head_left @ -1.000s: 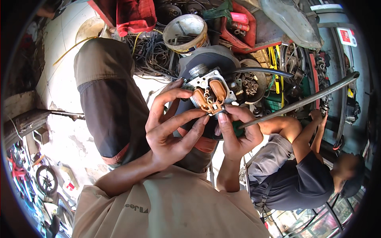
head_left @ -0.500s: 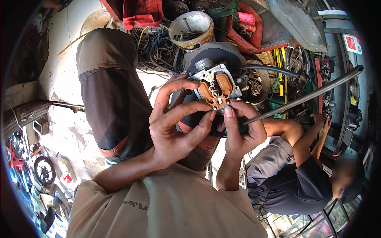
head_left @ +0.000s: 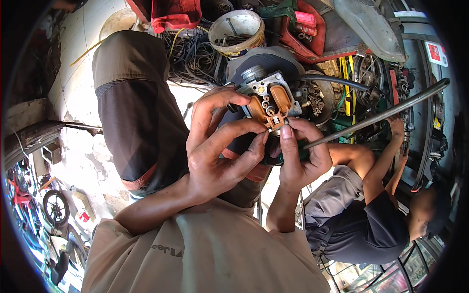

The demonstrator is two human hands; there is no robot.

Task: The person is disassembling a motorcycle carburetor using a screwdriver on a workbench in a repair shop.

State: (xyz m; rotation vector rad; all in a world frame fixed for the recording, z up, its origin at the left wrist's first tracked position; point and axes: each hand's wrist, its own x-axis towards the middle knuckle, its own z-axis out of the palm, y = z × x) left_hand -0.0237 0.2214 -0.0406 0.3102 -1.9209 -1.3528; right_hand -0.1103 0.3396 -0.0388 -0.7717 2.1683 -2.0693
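Observation:
Above my knees I hold a carburetor (head_left: 285,81), its metal bowl side facing up and two brown floats (head_left: 280,99) showing. My left hand (head_left: 210,151) grips its left side: one finger rests on the upper left edge, while thumb and forefinger pinch near the float hinge. At the lower right corner, the thumb of my right hand (head_left: 298,163) presses beside the hinge, with the other fingers curled around. A long grey rod or tube (head_left: 381,115) sticks out from my right hand toward the upper right. Something green shows under that hand, mostly hidden.
A white bucket of tools (head_left: 237,34), a tangle of cables (head_left: 190,56) and a red jerrycan (head_left: 176,14) stand ahead. A container of small metal parts (head_left: 317,100) is beyond the carburetor. At right, another person (head_left: 361,219) reaches toward a rack of parts.
My hands and the carburetor have shifted slightly to the right, and the carburetor has turned a little. The other person's arms have reached farther forward. My grip looks the same.

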